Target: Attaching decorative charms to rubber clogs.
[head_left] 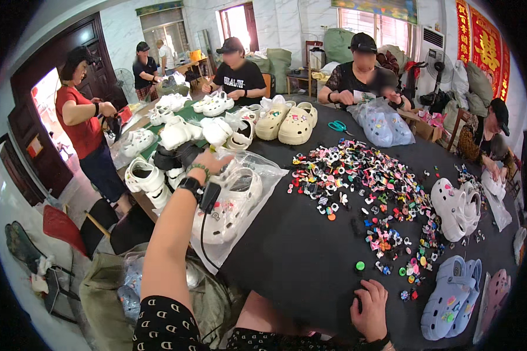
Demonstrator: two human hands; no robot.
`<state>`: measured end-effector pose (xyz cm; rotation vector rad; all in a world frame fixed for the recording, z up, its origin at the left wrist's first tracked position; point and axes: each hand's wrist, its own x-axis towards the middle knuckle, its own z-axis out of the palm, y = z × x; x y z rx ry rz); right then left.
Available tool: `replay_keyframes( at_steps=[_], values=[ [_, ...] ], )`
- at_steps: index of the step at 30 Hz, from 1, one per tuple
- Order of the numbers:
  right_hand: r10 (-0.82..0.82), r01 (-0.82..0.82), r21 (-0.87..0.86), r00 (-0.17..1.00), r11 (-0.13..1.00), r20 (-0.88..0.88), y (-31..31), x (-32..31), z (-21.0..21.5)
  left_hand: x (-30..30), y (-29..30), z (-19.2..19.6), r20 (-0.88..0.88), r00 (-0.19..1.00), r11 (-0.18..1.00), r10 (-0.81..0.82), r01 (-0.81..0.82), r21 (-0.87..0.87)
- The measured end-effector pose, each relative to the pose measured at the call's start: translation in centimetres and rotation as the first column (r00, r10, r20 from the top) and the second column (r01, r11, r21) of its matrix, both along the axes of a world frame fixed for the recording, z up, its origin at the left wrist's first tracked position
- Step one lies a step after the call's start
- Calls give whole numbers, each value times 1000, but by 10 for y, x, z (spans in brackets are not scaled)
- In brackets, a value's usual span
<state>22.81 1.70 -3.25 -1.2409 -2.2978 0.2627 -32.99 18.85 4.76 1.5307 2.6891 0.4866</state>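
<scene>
My left hand (215,162) reaches out over the upper end of a clear plastic bag (262,180), beside the pile of white clogs. Its fingers look stretched out, and I see nothing held in them. Inside the bag lie white clogs (231,213) with small charms on them. A black clog-like thing (184,153) sits just left of the hand. Near the table's front edge rests my right hand (370,307), fingers loosely bent and slightly apart, holding nothing. A green round charm (360,265) lies just beyond it, and light blue clogs (451,298) with charms stand to its right.
A heap of colourful shoe charms (363,181) spreads over the black table (287,245). Beige clogs (295,124), teal scissors (338,126), bagged blue clogs (386,127) and white clogs (451,207) stand around it. Several people work around the table. A green sack (108,286) is at lower left.
</scene>
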Motion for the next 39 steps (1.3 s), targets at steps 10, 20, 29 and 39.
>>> replay_keyframes(
  at_steps=[10, 20, 29, 39],
  values=[
    [57, -53, 88, 997, 995, -43, 0, 9, -15, 30, -76, -5, -12, 991, 790, -136, 115, 603],
    [39, -40, 113, 999, 993, 11, -1, 8, -18, 198, -131, 56, -88, 649, 492, -756, 652, 577],
    [-211, 166, -135, 855, 977, -473, 24, 60, -44, 303, -136, 2, -198, 318, 255, -927, 923, 287],
    [286, -297, -4, 923, 955, -257, -5, 29, 49, 243, -148, 15, -78, 645, 517, -760, 673, 528]
  ],
)
